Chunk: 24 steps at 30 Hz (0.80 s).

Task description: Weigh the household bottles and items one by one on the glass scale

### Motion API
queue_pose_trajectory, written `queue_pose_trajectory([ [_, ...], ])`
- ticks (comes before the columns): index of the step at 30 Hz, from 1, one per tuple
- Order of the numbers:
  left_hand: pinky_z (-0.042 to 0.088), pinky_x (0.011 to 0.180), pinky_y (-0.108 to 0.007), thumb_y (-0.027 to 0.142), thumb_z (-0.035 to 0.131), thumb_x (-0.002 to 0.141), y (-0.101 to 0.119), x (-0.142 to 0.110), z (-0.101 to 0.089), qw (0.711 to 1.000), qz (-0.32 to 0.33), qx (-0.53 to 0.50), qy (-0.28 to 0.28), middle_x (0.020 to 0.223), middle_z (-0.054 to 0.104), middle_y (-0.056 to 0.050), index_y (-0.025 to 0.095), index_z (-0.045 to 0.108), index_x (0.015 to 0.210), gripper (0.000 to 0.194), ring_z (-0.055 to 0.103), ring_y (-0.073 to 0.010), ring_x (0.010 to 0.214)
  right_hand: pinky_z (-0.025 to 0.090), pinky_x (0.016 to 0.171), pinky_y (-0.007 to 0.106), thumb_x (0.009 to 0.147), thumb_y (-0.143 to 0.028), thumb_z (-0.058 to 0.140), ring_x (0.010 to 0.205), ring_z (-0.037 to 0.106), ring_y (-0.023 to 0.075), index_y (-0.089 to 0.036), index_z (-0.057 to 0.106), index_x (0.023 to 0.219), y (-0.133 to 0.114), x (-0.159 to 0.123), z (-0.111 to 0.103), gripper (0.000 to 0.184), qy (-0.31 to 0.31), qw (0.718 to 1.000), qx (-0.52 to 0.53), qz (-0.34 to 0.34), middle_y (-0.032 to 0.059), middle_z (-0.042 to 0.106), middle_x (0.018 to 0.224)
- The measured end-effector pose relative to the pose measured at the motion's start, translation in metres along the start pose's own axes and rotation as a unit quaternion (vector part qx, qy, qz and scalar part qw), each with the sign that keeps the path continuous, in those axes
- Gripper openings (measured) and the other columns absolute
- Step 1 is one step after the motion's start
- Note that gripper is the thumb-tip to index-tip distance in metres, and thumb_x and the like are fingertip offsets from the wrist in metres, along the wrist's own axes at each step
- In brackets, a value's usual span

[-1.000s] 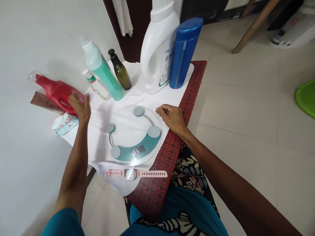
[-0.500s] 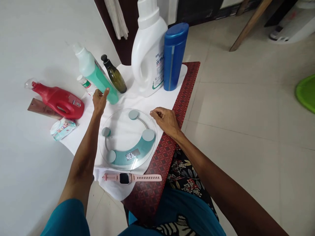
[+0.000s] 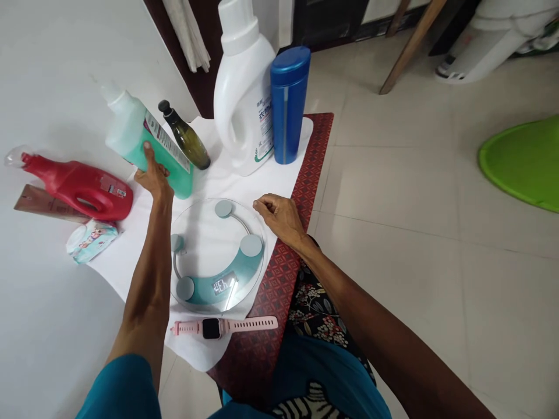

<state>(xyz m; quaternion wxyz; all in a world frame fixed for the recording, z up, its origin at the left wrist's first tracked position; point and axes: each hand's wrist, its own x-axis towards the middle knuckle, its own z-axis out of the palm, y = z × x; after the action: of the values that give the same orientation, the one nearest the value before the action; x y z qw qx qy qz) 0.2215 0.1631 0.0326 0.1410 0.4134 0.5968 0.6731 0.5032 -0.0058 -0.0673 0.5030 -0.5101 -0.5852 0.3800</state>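
Note:
My left hand (image 3: 154, 173) is wrapped round a clear bottle of green liquid (image 3: 174, 170), its thumb across the front and a label showing on the far side. The bottle leans to the left in view; whether its base touches the cloth I cannot tell. My right hand (image 3: 282, 218) rests near the table's edge with fingers curled and nothing visible in them. Between my arms lies a round glass weighing scale (image 3: 213, 256), its display (image 3: 224, 283) lit with digits. A pink-strapped smartwatch (image 3: 212, 328) lies in front of the scale.
Behind the scale stand a dark olive bottle (image 3: 187, 139), a white detergent jug (image 3: 242, 110) and a blue bottle (image 3: 289, 107). To the left are a red jug (image 3: 82, 183), a brown tube (image 3: 50, 203) and a wipes pack (image 3: 92, 240). White cloth (image 3: 209, 355) covers the red table (image 3: 248, 349).
My left hand has closed round the green bottle, which has turned so that more of its label shows. The small white bottle beside it is now hidden. My view has shifted slightly right.

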Motion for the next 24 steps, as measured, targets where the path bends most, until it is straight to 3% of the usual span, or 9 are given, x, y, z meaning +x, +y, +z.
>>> queue_pose_trajectory([
  [2, 0.029, 0.058, -0.033, 0.059, 0.052, 0.117, 0.006, -0.003, -0.015, 1.000, -0.007, -0.003, 0.030, 0.054, 0.025, 0.011, 0.027, 0.031, 0.073, 0.059, 0.038, -0.0053, 0.049, 0.043, 0.067, 0.032, 0.096, -0.038, 0.059, 0.068, 0.054, 0.0177, -0.025, 0.060, 0.069, 0.001, 0.000, 0.000, 0.030, 0.000, 1.000, -0.001, -0.001, 0.0009, 0.060, 0.068],
  [4, 0.031, 0.056, -0.030, 0.054, 0.051, 0.119, 0.013, -0.009, -0.034, 0.999, -0.007, -0.003, 0.040, 0.053, 0.027, 0.012, 0.026, 0.032, 0.074, 0.057, 0.034, -0.0044, 0.047, 0.043, 0.068, 0.033, 0.096, -0.038, 0.059, 0.066, 0.053, 0.0172, -0.024, 0.061, 0.070, 0.002, 0.000, 0.000, 0.030, 0.002, 1.000, -0.005, -0.001, 0.0007, 0.060, 0.069],
  [10, 0.030, 0.049, -0.030, 0.089, 0.051, 0.107, 0.026, -0.029, -0.088, 0.996, 0.031, 0.010, 0.079, 0.054, 0.025, 0.009, 0.027, 0.028, 0.074, 0.074, 0.031, -0.0080, 0.048, 0.046, 0.070, 0.032, 0.097, -0.039, 0.063, 0.068, 0.060, 0.0180, -0.024, 0.067, 0.073, 0.006, 0.000, 0.002, 0.029, 0.000, 1.000, -0.015, 0.012, 0.0016, 0.068, 0.071],
  [15, 0.030, 0.047, -0.032, 0.105, 0.053, 0.090, 0.048, -0.040, -0.128, 0.989, 0.080, 0.014, 0.122, 0.053, 0.025, 0.006, 0.028, 0.026, 0.064, 0.085, 0.032, -0.0101, 0.049, 0.047, 0.067, 0.033, 0.096, -0.042, 0.065, 0.068, 0.063, 0.0196, -0.024, 0.070, 0.075, 0.010, -0.001, 0.004, 0.029, 0.015, 0.999, -0.028, 0.015, 0.0033, 0.072, 0.072],
  [18, 0.029, 0.046, -0.032, 0.108, 0.060, 0.080, 0.067, -0.046, -0.155, 0.989, 0.093, -0.011, 0.113, 0.053, 0.023, 0.006, 0.028, 0.026, 0.060, 0.089, 0.032, -0.0105, 0.048, 0.049, 0.069, 0.035, 0.096, -0.042, 0.065, 0.068, 0.065, 0.0202, -0.023, 0.073, 0.077, 0.011, -0.002, 0.004, 0.028, 0.011, 0.999, -0.029, 0.011, 0.0037, 0.074, 0.074],
  [24, 0.038, 0.045, -0.030, 0.102, 0.069, 0.078, 0.100, -0.083, -0.204, 0.990, 0.068, -0.009, 0.125, 0.054, 0.020, 0.006, 0.027, 0.025, 0.060, 0.089, 0.034, -0.0118, 0.048, 0.051, 0.070, 0.036, 0.095, -0.037, 0.067, 0.070, 0.071, 0.0209, -0.023, 0.077, 0.079, 0.013, -0.002, 0.006, 0.023, 0.021, 0.999, -0.040, 0.008, 0.0044, 0.079, 0.077],
])
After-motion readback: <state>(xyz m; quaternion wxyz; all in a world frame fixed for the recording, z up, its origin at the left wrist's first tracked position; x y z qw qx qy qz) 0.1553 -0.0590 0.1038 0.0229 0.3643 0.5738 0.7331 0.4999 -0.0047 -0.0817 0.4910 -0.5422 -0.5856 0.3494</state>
